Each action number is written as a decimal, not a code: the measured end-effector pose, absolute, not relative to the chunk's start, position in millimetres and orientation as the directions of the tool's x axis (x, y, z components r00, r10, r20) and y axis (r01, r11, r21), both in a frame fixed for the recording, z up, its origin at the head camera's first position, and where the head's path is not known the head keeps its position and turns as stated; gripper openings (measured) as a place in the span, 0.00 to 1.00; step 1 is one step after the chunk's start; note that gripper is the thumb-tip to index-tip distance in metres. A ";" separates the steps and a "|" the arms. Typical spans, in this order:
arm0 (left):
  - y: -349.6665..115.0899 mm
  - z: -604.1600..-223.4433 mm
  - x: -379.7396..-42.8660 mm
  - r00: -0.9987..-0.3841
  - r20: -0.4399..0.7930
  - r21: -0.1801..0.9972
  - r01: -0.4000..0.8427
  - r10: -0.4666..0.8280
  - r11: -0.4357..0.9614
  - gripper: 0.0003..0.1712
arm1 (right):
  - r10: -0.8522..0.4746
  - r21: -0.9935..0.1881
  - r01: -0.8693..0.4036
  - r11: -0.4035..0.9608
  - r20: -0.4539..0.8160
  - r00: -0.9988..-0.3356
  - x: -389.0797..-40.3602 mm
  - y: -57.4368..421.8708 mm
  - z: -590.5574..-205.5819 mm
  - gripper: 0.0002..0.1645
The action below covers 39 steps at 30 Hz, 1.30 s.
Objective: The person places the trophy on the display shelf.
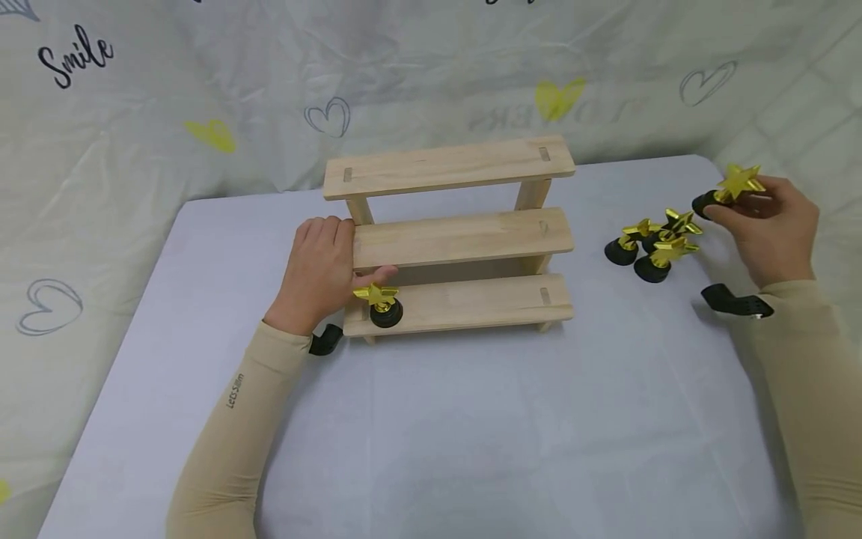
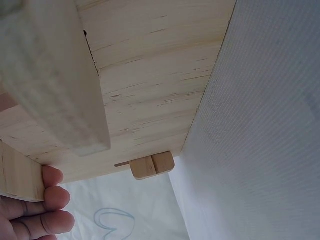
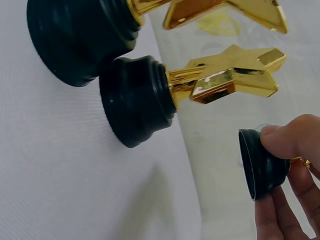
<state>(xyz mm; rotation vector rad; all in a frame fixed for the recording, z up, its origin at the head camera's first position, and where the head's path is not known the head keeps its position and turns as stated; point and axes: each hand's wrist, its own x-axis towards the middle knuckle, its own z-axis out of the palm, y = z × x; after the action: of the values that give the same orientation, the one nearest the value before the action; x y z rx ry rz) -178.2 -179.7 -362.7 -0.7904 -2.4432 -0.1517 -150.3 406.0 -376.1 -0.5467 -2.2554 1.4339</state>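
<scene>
Head view: I look down on a white-covered bench (image 1: 471,434) where a pale wooden stand (image 1: 465,238) with three stepped tiers sits at the middle, its lowest tier nearest me and its highest farthest. On the left, my left hand (image 1: 315,262) holds the left end of the middle tier, its grip closed around the wood with the thumb reaching along the near side; in the left wrist view, fingertips press against the edge of a wooden piece.

A small trophy (image 1: 386,313), a gold star on a round black base, stands upright at the left end of the lowest tier, just beside that thumb; I cannot tell whether they touch.

At the far right, my right hand (image 1: 781,224) pinches a matching held trophy (image 1: 735,183). This grip is narrowed to the width of the black base, thumb on one side and fingers on the other. The held trophy is tilted, base to the left and star to the right.

Between the stand and my right hand, three more trophies cluster on the bench: a left one (image 1: 621,252), a near one (image 1: 652,269) and a far one (image 1: 680,222), partly hidden. Tan sleeves (image 1: 222,427) cover both forearms. Beyond the bench hangs a pale backdrop (image 1: 417,75) printed with hearts and lettering.
</scene>
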 end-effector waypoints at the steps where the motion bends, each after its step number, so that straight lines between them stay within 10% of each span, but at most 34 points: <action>1: -179.9 -362.5 -178.2 -0.671 0.542 -0.063 0.568 0.506 0.821 0.51 | 0.524 -0.912 0.101 0.397 0.135 -0.841 -149.6 405.5 -373.9 0.33; 39: -180.2 -361.5 -178.2 -0.665 0.549 -0.068 0.568 0.506 0.820 0.49 | 0.341 -0.901 -0.155 0.404 0.306 -0.889 -135.7 349.0 -312.9 0.33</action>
<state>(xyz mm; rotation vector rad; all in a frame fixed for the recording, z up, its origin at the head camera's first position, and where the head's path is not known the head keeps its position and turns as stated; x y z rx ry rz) -178.2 -180.2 -361.5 -0.7893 -2.4379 -0.1456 -135.7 349.0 -312.9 -0.1585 -2.2201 1.4946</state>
